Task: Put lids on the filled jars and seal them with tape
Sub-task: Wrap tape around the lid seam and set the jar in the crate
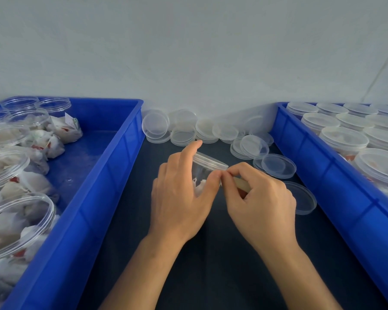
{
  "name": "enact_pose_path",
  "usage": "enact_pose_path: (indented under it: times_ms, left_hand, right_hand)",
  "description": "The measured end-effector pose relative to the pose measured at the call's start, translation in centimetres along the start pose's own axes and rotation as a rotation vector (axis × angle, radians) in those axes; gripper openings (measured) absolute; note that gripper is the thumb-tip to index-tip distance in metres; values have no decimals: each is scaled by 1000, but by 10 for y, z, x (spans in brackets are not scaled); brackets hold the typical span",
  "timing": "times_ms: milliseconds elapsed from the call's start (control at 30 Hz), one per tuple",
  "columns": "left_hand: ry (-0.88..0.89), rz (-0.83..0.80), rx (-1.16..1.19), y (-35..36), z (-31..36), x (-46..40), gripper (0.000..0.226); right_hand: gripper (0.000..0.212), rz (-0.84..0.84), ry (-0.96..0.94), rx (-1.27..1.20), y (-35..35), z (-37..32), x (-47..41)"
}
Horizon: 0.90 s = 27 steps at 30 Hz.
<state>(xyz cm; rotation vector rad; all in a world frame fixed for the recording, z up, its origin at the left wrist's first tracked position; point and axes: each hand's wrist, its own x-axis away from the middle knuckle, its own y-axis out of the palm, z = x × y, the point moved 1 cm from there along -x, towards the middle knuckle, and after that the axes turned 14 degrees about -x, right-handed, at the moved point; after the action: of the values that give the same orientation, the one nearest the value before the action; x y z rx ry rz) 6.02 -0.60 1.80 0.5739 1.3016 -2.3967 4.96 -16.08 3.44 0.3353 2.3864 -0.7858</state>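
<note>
Head view is the only one you have, and it looks down on both your hands meeting over the dark table [211, 276]. Your left hand [179, 198] is wrapped around a clear jar [199, 175], thumb on the near wall and index finger reaching up over the lid [211, 161], which already sits on the mouth, tilted away from you. Your right hand [260, 204] is curled tight, thumb and forefinger pinching something just under the lid's rim, right against your left thumb. A tan strip [240, 183] runs back into the palm; it is probably the tape, though the end itself is too small to make out.

The jar looks like thin clear plastic with pale packets inside, so expect it to be light, slick and a little springy. Hold it by the wall below the lid as you do now, firmly enough to stop it turning but not so hard the wall buckles. The lid is thin too, so keep the index finger on top while the tape goes round.

Beyond your fingertips lies a scatter of loose lids [278, 165]. Left of your left hand, a blue bin [112, 175] holds open filled jars [18, 222]. Right of your right hand, another blue bin [323, 175] holds lidded jars [343, 137].
</note>
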Motion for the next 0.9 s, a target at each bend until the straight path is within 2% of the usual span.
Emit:
enact_pose_path:
  times_ms: [233,367,467,567,733,900]
  left_hand:
    - [-11,26,53,1,-1,-1,57]
    - [-32,6,130,2,-6,-2,48]
    - [-31,15,158,2,-8,-2,46]
    - [-50,-2,214,1,-11,-4,42]
    - [-79,-70,320,-1,-14,-8,30]
    - [-75,-87,386,-4,-15,-9,25]
  right_hand:
    - [18,-23,20,30,2,0,0]
    - [14,-94,73,8,4,-4,1]
    - [24,-130,122,-12,2,-5,1]
    - [27,-134,80,47,0,-5,0]
    - [20,-113,-31,182,-2,-7,-2]
    - [20,-130,-40,208,-2,-4,-4]
